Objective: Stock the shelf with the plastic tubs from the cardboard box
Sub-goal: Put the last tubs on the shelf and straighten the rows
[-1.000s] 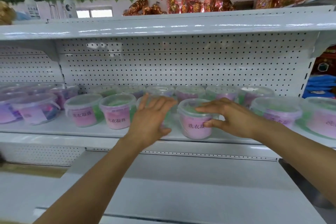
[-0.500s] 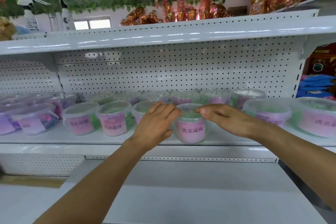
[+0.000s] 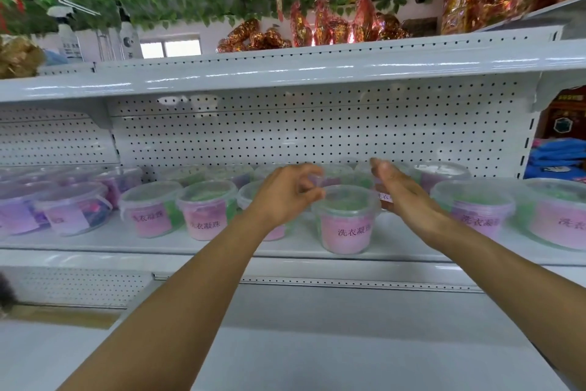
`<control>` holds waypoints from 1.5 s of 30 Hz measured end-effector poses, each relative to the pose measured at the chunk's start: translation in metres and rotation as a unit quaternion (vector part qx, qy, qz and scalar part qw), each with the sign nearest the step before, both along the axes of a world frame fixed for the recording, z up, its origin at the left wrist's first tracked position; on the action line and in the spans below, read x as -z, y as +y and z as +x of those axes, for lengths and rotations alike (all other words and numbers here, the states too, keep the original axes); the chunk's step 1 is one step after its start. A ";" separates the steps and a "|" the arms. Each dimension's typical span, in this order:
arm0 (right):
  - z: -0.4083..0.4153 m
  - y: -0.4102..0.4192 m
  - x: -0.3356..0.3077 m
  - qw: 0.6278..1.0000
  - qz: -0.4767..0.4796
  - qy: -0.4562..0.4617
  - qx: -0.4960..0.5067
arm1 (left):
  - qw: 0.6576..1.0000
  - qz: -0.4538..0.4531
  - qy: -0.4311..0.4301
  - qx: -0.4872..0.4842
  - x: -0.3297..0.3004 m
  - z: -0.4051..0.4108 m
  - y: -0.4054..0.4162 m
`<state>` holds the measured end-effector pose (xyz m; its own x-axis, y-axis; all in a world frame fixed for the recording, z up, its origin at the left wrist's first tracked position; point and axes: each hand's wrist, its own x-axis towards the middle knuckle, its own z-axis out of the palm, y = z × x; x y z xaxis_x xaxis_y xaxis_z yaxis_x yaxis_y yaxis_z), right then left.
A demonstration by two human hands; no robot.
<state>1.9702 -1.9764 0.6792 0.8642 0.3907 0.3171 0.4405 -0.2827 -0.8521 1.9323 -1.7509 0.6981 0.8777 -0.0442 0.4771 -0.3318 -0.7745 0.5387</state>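
A clear plastic tub (image 3: 345, 222) with a pink label and green beads stands at the front of the white shelf (image 3: 196, 246). Just left of its lid hovers my left hand (image 3: 285, 197), fingers loosely curled and holding nothing. My right hand (image 3: 401, 192) is just right of the tub, fingers straight and lifted off it. More tubs like it line the shelf in two rows: one (image 3: 207, 213) to the left, another (image 3: 474, 211) to the right. The cardboard box is out of view.
An upper shelf (image 3: 285, 70) overhangs the tubs, carrying red and gold packets (image 3: 317, 30) and spray bottles (image 3: 68, 38). A perforated back panel (image 3: 285, 133) closes the bay. A wide white lower shelf (image 3: 317, 343) juts out below my arms. Blue goods (image 3: 558, 159) lie at the far right.
Both hands have let go of the front tub and lifted up and apart from its lid. The tub stays standing at the shelf's front edge.
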 end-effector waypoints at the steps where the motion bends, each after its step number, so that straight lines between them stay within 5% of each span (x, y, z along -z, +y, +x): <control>1: -0.001 0.000 0.000 1.000 0.006 -0.012 0.019 | 0.999 -0.006 -0.007 -0.036 -0.003 0.002 -0.002; 5: -0.006 -0.005 -0.001 0.992 -0.073 -0.101 -0.004 | 0.982 0.097 -0.016 -0.158 -0.010 0.001 0.008; 8: -0.005 -0.007 0.003 0.972 -0.202 -0.114 -0.048 | 0.978 0.144 0.003 -0.154 -0.009 -0.016 0.033; 11: -0.009 0.003 0.006 0.970 -0.196 -0.143 -0.027 | 0.984 0.105 0.069 -0.124 -0.003 -0.029 0.049; 19: -0.010 0.037 0.008 0.936 -0.258 -0.233 0.056 | 0.984 0.105 0.077 -0.118 0.003 -0.034 0.055; 26: -0.011 0.039 0.013 0.928 -0.316 -0.192 0.053 | 0.978 0.120 0.089 -0.145 0.007 -0.029 0.050; 29: -0.019 0.020 0.012 0.928 -0.316 -0.190 0.058 | 0.979 0.122 0.046 -0.154 0.010 -0.025 0.028; 32: -0.019 -0.022 0.008 0.913 -0.326 -0.212 0.119 | 0.992 0.111 -0.032 -0.058 0.009 -0.020 -0.008; 36: -0.007 -0.094 -0.005 0.882 -0.383 -0.173 0.212 | 0.989 0.148 0.003 -0.026 0.013 -0.006 -0.039; 39: -0.003 -0.129 -0.003 0.900 -0.369 -0.133 0.190 | 0.990 0.130 0.036 -0.035 0.016 0.000 -0.043; 45: -0.005 -0.108 0.005 0.900 -0.318 -0.242 0.176 | 0.991 0.127 0.025 -0.045 0.015 -0.001 -0.043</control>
<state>1.9654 -2.0845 0.6742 0.7901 0.3561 0.4989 0.5053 -0.8392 -0.2011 1.9309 -1.7942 0.6835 0.9056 -0.0778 0.4169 -0.2334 -0.9122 0.3368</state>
